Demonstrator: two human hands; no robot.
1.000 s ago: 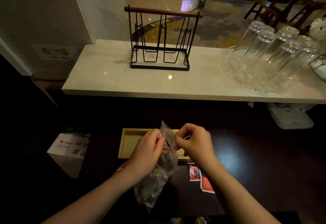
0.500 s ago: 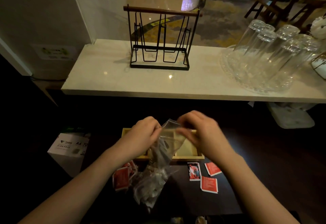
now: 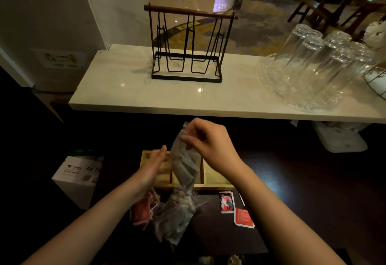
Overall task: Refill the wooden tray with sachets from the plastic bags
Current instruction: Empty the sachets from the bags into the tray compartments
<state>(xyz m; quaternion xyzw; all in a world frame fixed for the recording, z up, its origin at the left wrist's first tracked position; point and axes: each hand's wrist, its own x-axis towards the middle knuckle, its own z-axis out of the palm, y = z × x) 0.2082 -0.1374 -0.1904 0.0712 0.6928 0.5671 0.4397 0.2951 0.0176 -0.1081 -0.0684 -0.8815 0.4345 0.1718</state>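
A light wooden tray with dividers lies on the dark table. My right hand pinches the top of a clear plastic bag of grey-green sachets and holds it upright over the tray's middle compartment. My left hand hovers over the tray's left compartment, fingers apart, holding nothing I can see. A second clear bag of pale sachets lies on the table in front of the tray. Red sachets lie at its left, and loose red sachets lie at the right.
A white A4 paper box stands at the left. A marble counter runs behind, with a black wire rack and several upturned glasses on a glass tray.
My right hand has lifted the bag higher and stood it over the tray. My left hand has let go of the bag and dropped to the tray's left side.
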